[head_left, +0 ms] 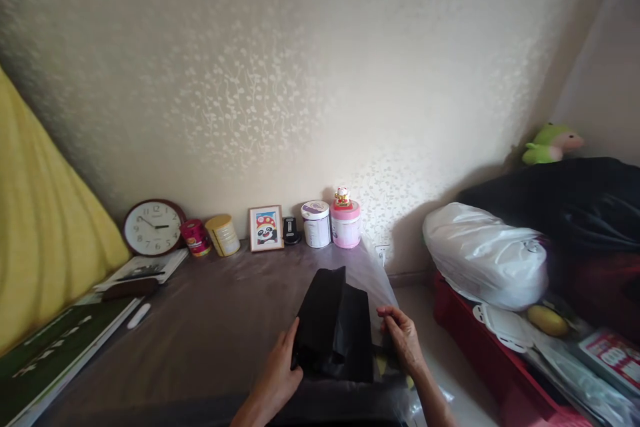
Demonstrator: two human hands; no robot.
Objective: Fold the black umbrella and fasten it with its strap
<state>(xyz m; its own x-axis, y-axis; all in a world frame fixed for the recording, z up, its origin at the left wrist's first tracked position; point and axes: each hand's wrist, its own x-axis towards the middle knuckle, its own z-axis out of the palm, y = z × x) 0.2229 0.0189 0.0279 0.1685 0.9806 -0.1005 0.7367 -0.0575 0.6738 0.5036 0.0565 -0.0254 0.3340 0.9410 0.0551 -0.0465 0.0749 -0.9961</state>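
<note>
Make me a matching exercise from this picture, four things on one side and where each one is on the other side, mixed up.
Things:
1. wall clock
2. black bag
3. green plush toy
4. panda picture frame

Places:
A. far right, atop the dark pile
B. between the left hand and right hand
C. leaning on the wall, far left
D. by the wall, right of the yellow tin

Pairs: 1-C, 2-B, 3-A, 4-D

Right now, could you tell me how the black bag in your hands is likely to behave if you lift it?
The black bag looks thin and creased, so it would probably flop and sag rather than hold shape. It seems light: the left hand and right hand pinch only its edges. Its slightly glossy film may slip between fingers.
</note>
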